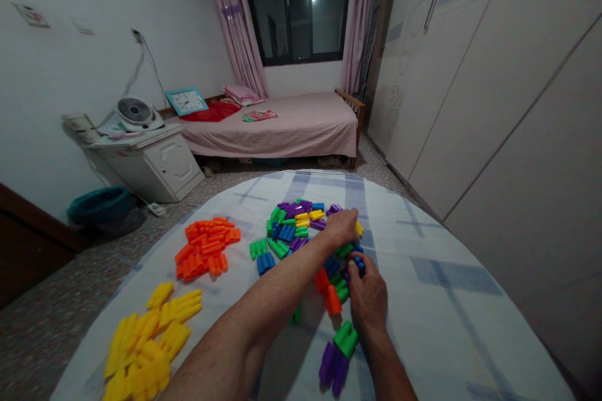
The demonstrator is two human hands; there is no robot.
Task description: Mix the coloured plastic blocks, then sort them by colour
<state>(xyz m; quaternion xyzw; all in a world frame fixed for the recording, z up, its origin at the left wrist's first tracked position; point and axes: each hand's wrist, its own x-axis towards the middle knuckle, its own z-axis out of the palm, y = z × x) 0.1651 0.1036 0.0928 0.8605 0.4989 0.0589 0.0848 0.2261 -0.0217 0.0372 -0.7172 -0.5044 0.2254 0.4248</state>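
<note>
My left hand (342, 229) reaches across the mixed pile of plastic building blocks, its fingers bent down and mostly hidden behind the hand. A yellow block (359, 229) shows right beside those fingers; whether they grip it I cannot tell. At the pile's right edge, my right hand (369, 291) is closed, with a blue block (360, 264) between thumb and fingers. Orange blocks (333, 299) and green blocks (342, 290) lie just left of it. Nearer to me are a joined green piece (345, 338) and purple piece (335, 366).
An orange block heap (207, 247) and a yellow block heap (145, 351) lie on the left of the round table, on its checked cloth (451, 326). Beyond stand a bed (305, 119), a white cabinet (164, 163) with a fan (135, 111), and a wardrobe (470, 75) to the right.
</note>
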